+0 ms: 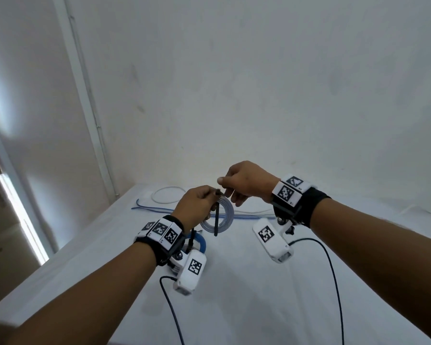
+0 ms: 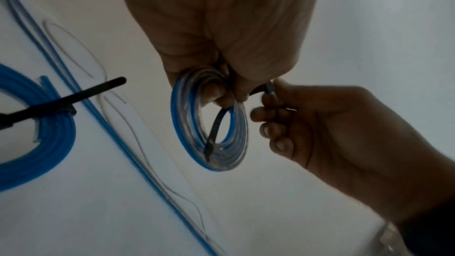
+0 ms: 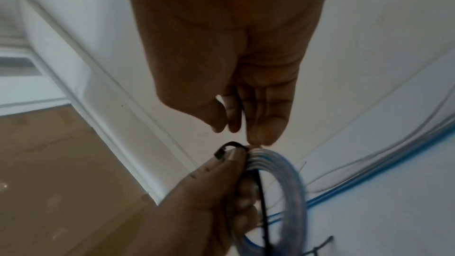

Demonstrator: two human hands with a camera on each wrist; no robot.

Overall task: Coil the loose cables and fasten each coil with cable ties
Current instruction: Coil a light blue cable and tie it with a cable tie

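My left hand (image 1: 207, 199) is raised above the table and grips a small coil of clear and blue cable (image 1: 224, 215) at its top. A black cable tie (image 1: 216, 220) is threaded through the coil (image 2: 187, 124). Its strap (image 2: 216, 124) hangs down across the ring, and its head (image 3: 220, 153) sticks up over my left thumb. My right hand (image 1: 228, 189) hovers just right of the coil with loosely bent fingers. One fingertip (image 3: 261, 139) touches the tie's bend at the top of the coil (image 3: 290, 182). A gap shows between my right thumb and the tie head.
A blue coil (image 2: 49, 143) bound with a black tie (image 2: 81, 94) lies on the white table (image 1: 234, 295) under my left wrist. Long loose blue (image 1: 159, 209) and white (image 1: 167, 195) cables run along the far edge by the wall. Black camera leads (image 1: 332, 270) trail near me.
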